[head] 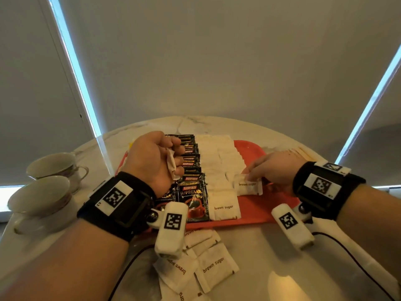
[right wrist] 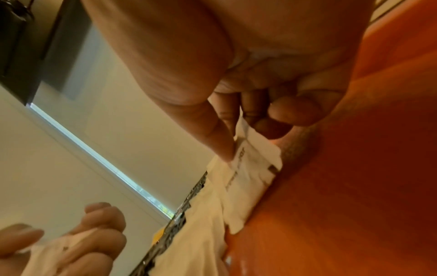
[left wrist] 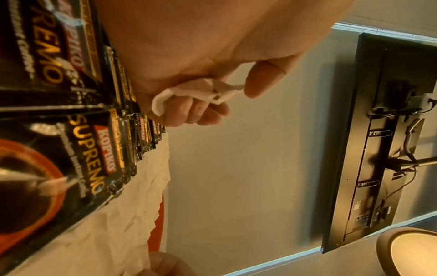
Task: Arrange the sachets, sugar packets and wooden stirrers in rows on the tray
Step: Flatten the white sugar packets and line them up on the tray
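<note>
A red tray [head: 256,210] lies on the marble table, bearing rows of black Kopiko coffee sachets [head: 192,197] and white brown sugar packets [head: 225,206]. My left hand [head: 156,158] hovers over the coffee rows, fingers curled round a few white sugar packets [head: 172,165], which the left wrist view shows as a small stack [left wrist: 201,92]. My right hand [head: 271,168] pinches the top edge of one brown sugar packet [head: 247,186] lying on the tray's right part [right wrist: 253,168]. Wooden stirrers [head: 303,153] lie beyond the right hand, off the tray.
Two teacups [head: 54,166] [head: 41,200] stand at the table's left edge. Loose brown sugar packets [head: 213,267] lie in a heap on the table in front of the tray. Black cables [head: 355,259] run across the near table. Window blinds fill the background.
</note>
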